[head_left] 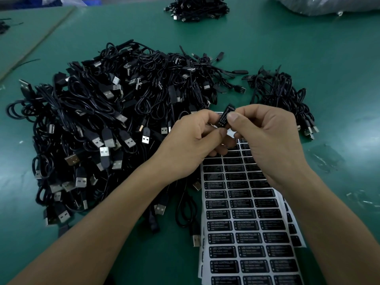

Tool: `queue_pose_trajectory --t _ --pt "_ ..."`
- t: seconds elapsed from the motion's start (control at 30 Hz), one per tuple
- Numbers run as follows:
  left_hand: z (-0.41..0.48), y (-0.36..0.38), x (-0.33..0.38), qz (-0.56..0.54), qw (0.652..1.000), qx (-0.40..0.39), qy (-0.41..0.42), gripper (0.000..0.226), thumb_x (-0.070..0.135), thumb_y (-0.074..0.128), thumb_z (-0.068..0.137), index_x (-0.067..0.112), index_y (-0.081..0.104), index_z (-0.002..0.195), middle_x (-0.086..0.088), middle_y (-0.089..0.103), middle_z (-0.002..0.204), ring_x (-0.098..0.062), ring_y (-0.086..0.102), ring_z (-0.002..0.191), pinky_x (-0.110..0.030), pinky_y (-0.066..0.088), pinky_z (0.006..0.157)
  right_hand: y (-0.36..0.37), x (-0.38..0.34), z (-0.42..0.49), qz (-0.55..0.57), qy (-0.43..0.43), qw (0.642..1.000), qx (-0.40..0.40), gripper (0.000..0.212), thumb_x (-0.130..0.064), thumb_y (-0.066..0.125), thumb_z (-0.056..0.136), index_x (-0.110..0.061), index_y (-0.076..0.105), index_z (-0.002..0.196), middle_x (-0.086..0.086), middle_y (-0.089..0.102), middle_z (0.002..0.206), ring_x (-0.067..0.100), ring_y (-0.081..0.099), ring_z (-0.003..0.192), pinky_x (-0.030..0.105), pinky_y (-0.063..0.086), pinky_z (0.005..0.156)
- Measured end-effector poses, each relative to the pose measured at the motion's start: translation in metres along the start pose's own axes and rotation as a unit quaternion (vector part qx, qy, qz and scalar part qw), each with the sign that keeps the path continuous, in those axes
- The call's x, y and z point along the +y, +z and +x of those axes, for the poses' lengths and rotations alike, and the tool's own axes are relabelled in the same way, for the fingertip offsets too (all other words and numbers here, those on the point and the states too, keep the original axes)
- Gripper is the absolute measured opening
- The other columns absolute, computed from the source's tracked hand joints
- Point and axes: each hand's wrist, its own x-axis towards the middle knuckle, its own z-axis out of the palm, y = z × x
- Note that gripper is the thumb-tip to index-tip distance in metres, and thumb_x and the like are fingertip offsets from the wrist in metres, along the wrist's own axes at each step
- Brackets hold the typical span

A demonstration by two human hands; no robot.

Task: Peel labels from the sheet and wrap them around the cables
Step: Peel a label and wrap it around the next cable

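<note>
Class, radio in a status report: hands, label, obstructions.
Left hand and right hand both pinching one label. Label off the sheet, held above it; cable under fingers hidden. Nothing blocking; cable pile lies left.

Two hands (185, 145), one peeled label (224, 118), three cable heaps (102, 124)

1. A green table mat (287, 48) is spread under the whole scene and can be seen running out past the fingers (203, 117) on every side.
2. Far off to the left of the fingers, a paler green board (24, 27) is laid at an angle, with a tan edge (41, 41) showing along it.
3. Way beyond the fingers, up to the right, a crinkly clear plastic bag (329, 5) is parked on the table.
4. Right of the fingers, shiny scraps of clear film (327, 159) are stuck to the mat.
5. Everything is lit pretty softly, and a dull sheen is picked up on the mat beyond the fingers.
</note>
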Motion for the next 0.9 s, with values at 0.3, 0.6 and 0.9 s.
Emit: queue_pose_trajectory --t 0.3,0.6,0.9 --pt "-0.0006 0.0009 0.0 -0.013 1.0 -0.001 -0.004 0.012 0.013 0.054 0.103 0.024 0.06 0.103 0.002 0.078 0.087 -0.014 0.074 0.076 -0.023 0.056 0.067 0.0008 -0.0007 -0.0008 -0.001 -0.02 1.0 0.004 0.014 -0.015 0.071 0.092 -0.021 0.07 0.08 -0.011 0.068 0.065 0.0 0.059 0.06 0.015 0.05 0.058" --pt "-0.0009 0.0008 0.0017 -0.018 1.0 -0.001 -0.002 0.012 0.013 0.054 0.103 0.024 0.06 0.102 0.001 0.078 0.087 -0.014 0.074 0.075 -0.021 0.055 0.065 0.0022 -0.0015 -0.001 -0.003 -0.021 1.0 0.005 0.014 -0.013 0.07 0.092 -0.019 0.07 0.08 -0.011 0.067 0.064 0.002 0.06 0.059 0.018 0.054 0.059" --pt "-0.0015 0.001 0.0013 -0.015 1.0 -0.004 -0.001 0.012 0.015 0.053 0.103 0.025 0.06 0.103 0.006 0.077 0.085 -0.012 0.073 0.074 -0.019 0.053 0.065 0.0015 -0.0018 -0.0014 -0.007 -0.023 1.0 0.006 0.014 -0.013 0.071 0.092 -0.021 0.07 0.08 -0.013 0.068 0.064 -0.001 0.06 0.057 0.016 0.051 0.058"
